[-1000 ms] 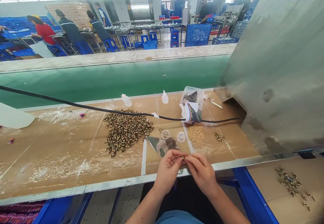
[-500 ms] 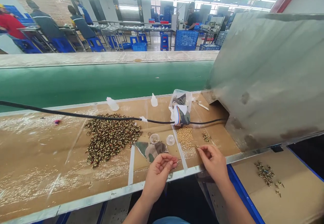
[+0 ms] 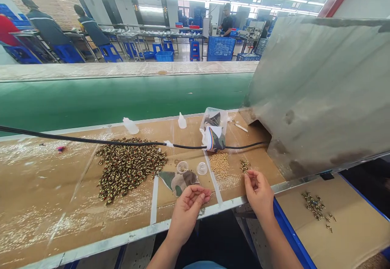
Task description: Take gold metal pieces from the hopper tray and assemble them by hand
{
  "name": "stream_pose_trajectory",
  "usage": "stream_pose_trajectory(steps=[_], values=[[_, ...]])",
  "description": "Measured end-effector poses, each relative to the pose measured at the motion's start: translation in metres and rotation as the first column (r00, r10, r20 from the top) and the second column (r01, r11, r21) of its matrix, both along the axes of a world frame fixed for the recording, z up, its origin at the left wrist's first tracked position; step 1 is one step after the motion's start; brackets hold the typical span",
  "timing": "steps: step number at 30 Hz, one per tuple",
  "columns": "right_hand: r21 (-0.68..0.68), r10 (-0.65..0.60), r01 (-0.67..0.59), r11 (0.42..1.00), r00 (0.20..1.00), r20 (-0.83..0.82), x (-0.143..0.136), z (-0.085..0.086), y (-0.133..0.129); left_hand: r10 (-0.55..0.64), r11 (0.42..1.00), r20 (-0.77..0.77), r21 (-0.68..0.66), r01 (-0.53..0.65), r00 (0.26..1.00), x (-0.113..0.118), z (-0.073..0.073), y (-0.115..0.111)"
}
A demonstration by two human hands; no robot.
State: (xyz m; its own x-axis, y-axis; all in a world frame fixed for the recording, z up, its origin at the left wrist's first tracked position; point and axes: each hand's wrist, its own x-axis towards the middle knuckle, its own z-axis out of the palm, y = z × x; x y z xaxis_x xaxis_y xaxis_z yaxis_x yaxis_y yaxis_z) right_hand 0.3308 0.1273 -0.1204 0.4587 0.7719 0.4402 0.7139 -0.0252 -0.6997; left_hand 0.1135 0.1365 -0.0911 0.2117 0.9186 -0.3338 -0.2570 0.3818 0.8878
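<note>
L hand (image 3: 190, 206), by camo cloth (image 3: 180, 181), & R hand (image 3: 259, 190), by small pile (image 3: 244, 165): thumbs near fingertips, can't tell if gripping anything. Tan beads (image 3: 219, 163) lie betw. & beyond, prob. for quick reach; big pile (image 3: 128, 169) further L.

1 head view, facing forward-down

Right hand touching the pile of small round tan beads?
Apart: the head view shows brown tabletop between the right hand and the pile of small round tan beads.
</note>
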Motion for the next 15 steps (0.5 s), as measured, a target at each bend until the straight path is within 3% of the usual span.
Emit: stream_pose_trajectory(steps=[9,15], values=[[0.026,0.001,-0.002,1.0,0.999,0.048,-0.003,-0.005,-0.001,-0.002,1.0,0.0,0.023,0.002,1.0,0.0,0.0,-0.001],[0.05,0.05,-0.052,0.997,0.998,0.027,-0.017,0.003,-0.005,-0.002,0.999,0.012,0.032,0.002,1.0,0.001,-0.002,-0.001]])
